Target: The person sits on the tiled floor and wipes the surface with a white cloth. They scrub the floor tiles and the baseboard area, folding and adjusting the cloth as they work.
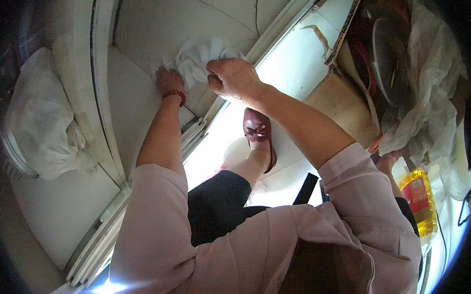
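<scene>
A crumpled white cloth (195, 62) lies bunched over pale tiles near the top middle. My left hand (170, 81), with a red bead bracelet at the wrist, is at the cloth's left edge; its fingers are blurred, so its hold is unclear. At the cloth's right side my right hand (232, 78) has curled fingers, with part of the cloth behind the knuckles; whether it grips the cloth cannot be made out. Below the right hand, my foot in a dark red shoe with a bow (257, 124) rests on the brightly lit floor.
A white plastic bag (41, 124) sits at the left beyond a pale frame (86, 74). On the right stand an open cardboard box (332, 99) with a round lid (391, 61), crumpled translucent plastic (434, 91) and a bottle of yellow liquid (419, 202). A metal-edged track (281, 30) runs diagonally past my hands.
</scene>
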Tool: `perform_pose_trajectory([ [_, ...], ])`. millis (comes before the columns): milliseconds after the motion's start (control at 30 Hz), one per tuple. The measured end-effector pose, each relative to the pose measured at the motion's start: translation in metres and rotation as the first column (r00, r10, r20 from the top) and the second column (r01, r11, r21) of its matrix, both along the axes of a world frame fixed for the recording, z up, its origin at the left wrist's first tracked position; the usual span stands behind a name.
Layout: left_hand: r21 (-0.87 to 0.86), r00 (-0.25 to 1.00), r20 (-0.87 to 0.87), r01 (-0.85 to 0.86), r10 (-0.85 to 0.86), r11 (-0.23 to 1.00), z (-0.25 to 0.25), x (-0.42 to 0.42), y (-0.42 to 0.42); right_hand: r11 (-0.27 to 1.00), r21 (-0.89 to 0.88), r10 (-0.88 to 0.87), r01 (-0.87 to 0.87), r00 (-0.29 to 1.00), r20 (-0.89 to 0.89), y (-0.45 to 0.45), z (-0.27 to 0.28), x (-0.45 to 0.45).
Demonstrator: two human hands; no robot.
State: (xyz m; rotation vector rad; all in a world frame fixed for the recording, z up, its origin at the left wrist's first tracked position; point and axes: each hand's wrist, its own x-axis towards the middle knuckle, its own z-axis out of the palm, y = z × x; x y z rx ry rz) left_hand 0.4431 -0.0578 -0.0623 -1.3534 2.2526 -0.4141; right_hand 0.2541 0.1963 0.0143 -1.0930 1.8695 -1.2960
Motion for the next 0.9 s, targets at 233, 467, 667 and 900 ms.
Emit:
perform_pose_trajectory([
  [233,0.008,0.971,0.084,0.224,-0.224,0.975,0.021,-0.036,-0.055,0.999,-0.019,0.042,-0.042,0.999,-0.005,-0.003,0.009,0.005],
  [467,-0.21,0.837,-0.286,0.421,-0.467,0.882,0.022,-0.083,0.04,0.997,0.047,0.067,-0.067,0.998,0.009,0.001,-0.001,-0.002],
  [667,-0.104,0.79,0.507,0.453,-0.345,0.885,0.1,-0.063,0.038,0.99,0.103,0.087,-0.098,0.99,0.111,-0.004,0.003,-0.003],
  [900,0.165,0.322,0.935,-0.037,-0.145,0.986,0.124,-0.066,0.125,0.983,-0.029,0.182,-0.181,0.982,0.05,0.006,0.005,0.049],
])
